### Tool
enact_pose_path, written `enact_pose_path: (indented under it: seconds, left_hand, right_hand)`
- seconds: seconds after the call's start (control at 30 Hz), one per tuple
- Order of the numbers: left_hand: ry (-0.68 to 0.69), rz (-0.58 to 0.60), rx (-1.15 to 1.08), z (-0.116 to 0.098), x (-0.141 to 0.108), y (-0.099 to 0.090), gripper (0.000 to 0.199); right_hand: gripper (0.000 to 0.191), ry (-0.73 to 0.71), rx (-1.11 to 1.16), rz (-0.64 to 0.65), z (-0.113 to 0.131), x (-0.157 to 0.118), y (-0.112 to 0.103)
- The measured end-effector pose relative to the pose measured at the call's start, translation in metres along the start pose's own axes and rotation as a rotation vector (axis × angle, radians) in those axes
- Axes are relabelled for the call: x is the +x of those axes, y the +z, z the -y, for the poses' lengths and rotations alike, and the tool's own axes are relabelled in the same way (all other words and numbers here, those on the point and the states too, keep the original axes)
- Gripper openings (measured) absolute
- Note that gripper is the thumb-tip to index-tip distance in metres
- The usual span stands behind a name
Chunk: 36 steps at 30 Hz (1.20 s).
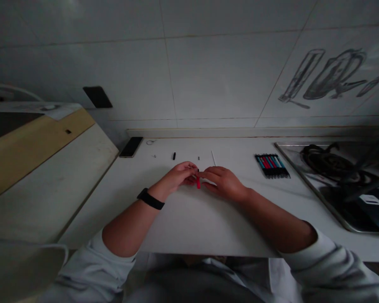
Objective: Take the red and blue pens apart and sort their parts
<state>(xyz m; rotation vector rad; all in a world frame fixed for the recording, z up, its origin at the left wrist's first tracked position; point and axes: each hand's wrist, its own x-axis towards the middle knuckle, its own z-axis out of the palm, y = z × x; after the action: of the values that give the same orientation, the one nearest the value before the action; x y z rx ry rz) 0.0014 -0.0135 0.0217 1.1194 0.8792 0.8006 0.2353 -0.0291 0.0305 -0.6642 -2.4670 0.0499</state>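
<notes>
Between my two hands, over the white counter, is a red pen barrel with a dark upper end. My left hand is closed on the barrel with thumb and fingers. The fingertips of my right hand meet the barrel's upper end from the other side; whether they grip it I cannot make out. Behind the hands lie a short black pen part, a tiny dark piece, a small metallic piece and a thin white refill.
A row of several pens in blue, red and black lies to the right. Beyond it is a gas stove with a metal edge. A phone rests at the back left beside a white appliance. A tiled wall closes off the back.
</notes>
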Motion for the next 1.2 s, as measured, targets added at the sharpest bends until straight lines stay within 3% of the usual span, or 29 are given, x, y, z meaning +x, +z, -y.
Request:
enact_pose_path:
  seconds: [0.13, 0.27, 0.47, 0.7, 0.83, 0.93, 1.03, 1.2]
  left_hand:
    - [-0.116, 0.055, 0.006, 0.01, 0.002, 0.003, 0.038]
    - [-0.143, 0.096, 0.056, 0.011, 0.0, 0.001, 0.04]
    - [-0.028, 0.035, 0.196, 0.008, 0.0, 0.003, 0.037]
    - [-0.015, 0.067, 0.332, 0.007, 0.0, 0.003, 0.033]
    - [0.08, 0.046, 0.493, 0.011, 0.002, 0.003, 0.027]
    - [0.189, 0.004, 0.689, 0.013, 0.004, 0.0, 0.019]
    - [0.318, -0.09, 0.842, 0.009, 0.005, -0.007, 0.016]
    - [0.535, -0.376, 1.034, -0.009, 0.001, -0.032, 0.017]
  right_hand:
    - [0.025, -0.009, 0.055, -0.037, 0.005, 0.003, 0.003]
    - [0.02, 0.167, 0.276, -0.155, -0.002, 0.003, 0.003]
    - [0.019, 0.358, 0.562, -0.198, -0.007, 0.003, 0.008]
    - [0.019, 0.427, 0.654, -0.253, -0.009, 0.003, 0.014]
    - [0.024, 0.482, 0.785, -0.243, -0.009, 0.003, 0.017]
    - [0.028, 0.484, 0.687, -0.257, -0.01, 0.002, 0.014]
    - [0.029, 0.417, 0.38, -0.116, -0.011, -0.001, 0.006]
    - [0.026, 0.388, -0.053, 0.36, -0.008, -0.002, -0.008]
